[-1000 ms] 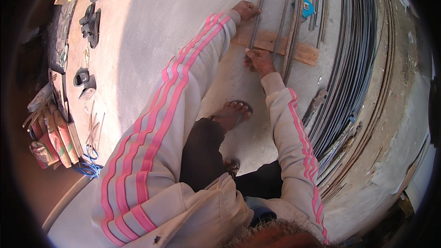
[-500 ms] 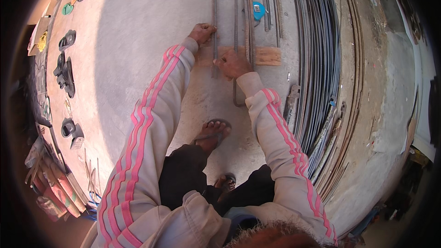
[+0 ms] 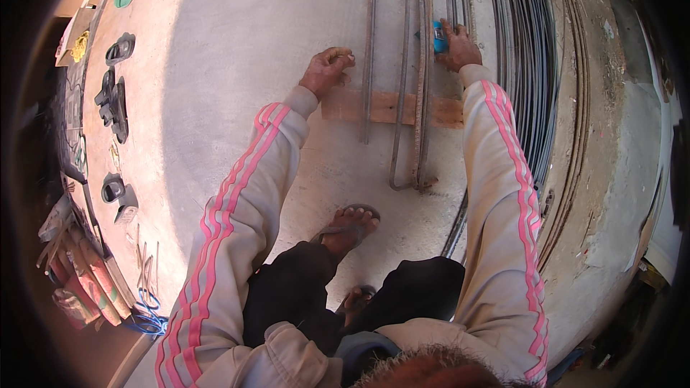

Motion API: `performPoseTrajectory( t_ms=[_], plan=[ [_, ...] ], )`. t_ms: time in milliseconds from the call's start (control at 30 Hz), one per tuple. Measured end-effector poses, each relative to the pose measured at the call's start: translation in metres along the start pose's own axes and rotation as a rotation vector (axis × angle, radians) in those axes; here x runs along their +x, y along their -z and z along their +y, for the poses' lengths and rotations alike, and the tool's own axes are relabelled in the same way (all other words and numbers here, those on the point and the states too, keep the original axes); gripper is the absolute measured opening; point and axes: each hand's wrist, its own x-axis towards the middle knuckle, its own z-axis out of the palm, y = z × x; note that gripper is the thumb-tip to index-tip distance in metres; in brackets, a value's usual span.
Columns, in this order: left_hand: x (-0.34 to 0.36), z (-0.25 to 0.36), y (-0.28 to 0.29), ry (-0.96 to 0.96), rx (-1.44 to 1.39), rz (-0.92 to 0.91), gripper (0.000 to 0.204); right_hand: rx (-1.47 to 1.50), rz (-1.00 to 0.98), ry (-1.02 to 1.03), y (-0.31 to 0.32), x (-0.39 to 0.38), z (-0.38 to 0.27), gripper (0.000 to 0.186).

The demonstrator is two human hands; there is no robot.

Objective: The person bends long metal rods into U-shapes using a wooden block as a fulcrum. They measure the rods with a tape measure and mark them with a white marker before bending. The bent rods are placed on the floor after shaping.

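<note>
My left hand (image 3: 328,72) hovers just left of a straight steel rod (image 3: 369,50), its fingers loosely bent and apart with nothing seen in them. At the right, my right hand (image 3: 461,49) has its thumb and fingers around a blue tape measure (image 3: 438,37), which the hand partly covers. Between the hands run more steel bars, among them a bent bar (image 3: 395,151) with a hooked near end and a ribbed bar (image 3: 419,136). The bars lie across a wooden plank (image 3: 341,106) on the concrete floor.
A long bundle of dark steel bars (image 3: 528,50) lies to the right, with rusty rods (image 3: 575,100) beyond it. Several dark sandals (image 3: 118,104) stand along the left. Rolled sacks (image 3: 86,280) and blue cord (image 3: 149,312) sit at the lower left.
My right hand has left the rod and moved right and away to the tape measure. My left hand has come off the rod. The view has shifted, so the bars appear further right.
</note>
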Motion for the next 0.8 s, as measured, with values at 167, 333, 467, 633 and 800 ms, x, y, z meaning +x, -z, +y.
performPoseTrajectory(
  t_ms=[167,333,467,633,800],
  plan=[
    [-0.039,-0.01,0.041,-0.014,-0.137,0.144,0.038,-0.173,-0.043,0.082,-0.013,0.022,-0.001,0.091],
    [-0.053,-0.028,0.06,0.017,-0.278,0.34,0.033,-0.114,-0.07,0.054,0.0,0.018,-0.011,0.077],
    [-0.061,-0.028,0.056,-0.007,-0.316,0.33,0.032,0.055,-0.058,-0.043,0.01,-0.003,-0.005,0.079],
    [-0.067,0.003,0.016,-0.052,-0.269,0.173,0.036,0.452,0.016,-0.14,0.035,-0.057,0.024,0.091],
    [-0.101,0.033,-0.051,0.009,-0.24,-0.227,0.065,1.001,-0.251,0.057,0.069,-0.158,-0.009,0.103]
  ],
)
